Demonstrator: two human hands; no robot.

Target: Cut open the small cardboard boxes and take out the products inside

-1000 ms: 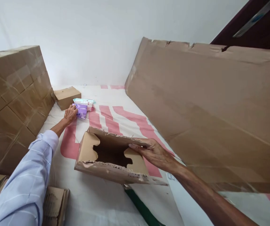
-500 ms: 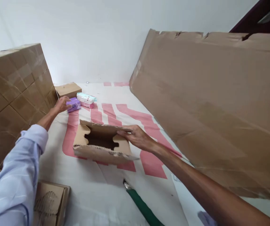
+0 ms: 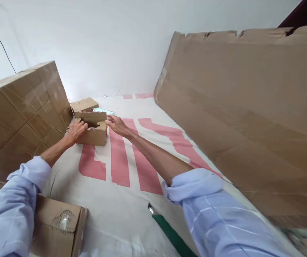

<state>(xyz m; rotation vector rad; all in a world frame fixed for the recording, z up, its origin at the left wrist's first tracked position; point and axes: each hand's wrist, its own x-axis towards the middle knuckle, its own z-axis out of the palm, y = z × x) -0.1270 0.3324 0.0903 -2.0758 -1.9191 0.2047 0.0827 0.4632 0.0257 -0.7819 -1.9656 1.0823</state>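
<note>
An open-topped cardboard box (image 3: 94, 137) sits at the far left of the cloth-covered surface, its torn flaps raised. Over its left end, my left hand (image 3: 77, 131) is curled, with fingers closed on the rim. At the right end, my right hand (image 3: 117, 125) has its thumb and fingertips on the box's corner. Just behind the box, a light blue and white soft pack (image 3: 103, 111) shows only its top. Neither the purple pack nor the pink one can be seen behind the box and hands.
A green-handled cutter (image 3: 169, 230) lies near the front with its blade out. A closed carton (image 3: 58, 225) is at front left, a small carton (image 3: 85, 104) at the back. Stacked cartons (image 3: 21, 110) line the left; a large cardboard sheet (image 3: 244, 125) leans along the right.
My right hand has carried the open box away and leftward, up to the packs. My left hand has come from the purple pack to the box's left end. The view has shifted slightly.
</note>
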